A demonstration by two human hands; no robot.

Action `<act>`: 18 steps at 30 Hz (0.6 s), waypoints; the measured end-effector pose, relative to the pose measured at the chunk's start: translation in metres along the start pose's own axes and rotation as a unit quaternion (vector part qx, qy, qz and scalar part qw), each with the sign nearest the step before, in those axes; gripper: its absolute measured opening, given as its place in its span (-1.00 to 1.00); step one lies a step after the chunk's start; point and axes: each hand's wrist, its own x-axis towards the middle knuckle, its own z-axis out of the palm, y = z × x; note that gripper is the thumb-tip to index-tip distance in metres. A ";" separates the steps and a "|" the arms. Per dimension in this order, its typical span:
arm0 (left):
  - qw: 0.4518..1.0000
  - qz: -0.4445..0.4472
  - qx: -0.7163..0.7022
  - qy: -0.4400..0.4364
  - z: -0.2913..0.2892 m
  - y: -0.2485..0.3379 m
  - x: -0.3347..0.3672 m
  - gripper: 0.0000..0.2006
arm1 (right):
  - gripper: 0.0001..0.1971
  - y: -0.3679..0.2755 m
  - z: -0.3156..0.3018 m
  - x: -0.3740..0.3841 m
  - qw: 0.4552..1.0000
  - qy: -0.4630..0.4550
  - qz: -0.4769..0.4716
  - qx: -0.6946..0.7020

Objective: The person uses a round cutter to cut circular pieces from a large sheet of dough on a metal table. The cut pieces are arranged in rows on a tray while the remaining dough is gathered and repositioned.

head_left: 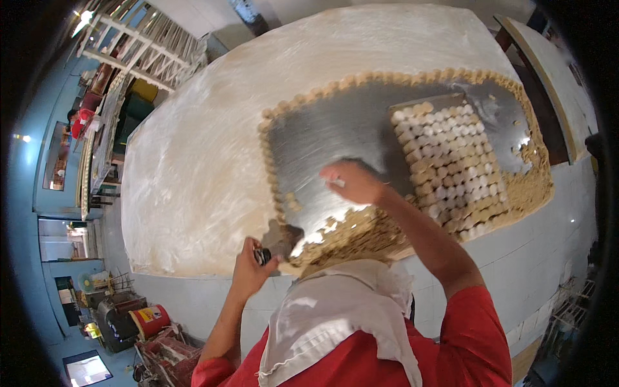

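Observation:
My left hand (pixel 250 269) is closed round a small tool with a dark, rounded handle (pixel 262 256), at the near edge of the dough sheet. The tool's far part is blurred, so I cannot tell its exact kind. My right hand (pixel 353 182) hovers over bare grey metal tabletop (pixel 322 138); motion smears its fingers, and whether they hold anything is unclear. A large pale, floured dough sheet (pixel 193 168) spreads left and far, its cut edge scalloped. Right of my right hand lies a tray (pixel 429 103) with rows of small round dough pieces (pixel 454 161).
Crumbly dough scraps (pixel 361 235) are heaped along the near table edge, with more scraps (pixel 532 177) at the right. A white cloth (pixel 342 303) hangs before my body. A wooden-edged table (pixel 541 84) stands at right, a pale slatted rack (pixel 138 45) at far left.

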 end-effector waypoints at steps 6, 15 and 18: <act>0.992 0.104 0.076 -0.020 -0.038 -0.047 0.048 -0.57 | -0.59 -0.061 0.189 -0.013 0.982 0.112 0.055 -0.139; 0.932 0.229 0.239 -0.145 -0.017 -0.028 0.076 -0.61 | -0.66 -0.068 0.221 -0.049 0.966 0.237 0.041 -0.094; 0.916 0.239 0.259 -0.192 -0.012 -0.030 0.083 -0.64 | -0.67 -0.071 0.222 -0.048 0.962 0.252 0.012 -0.104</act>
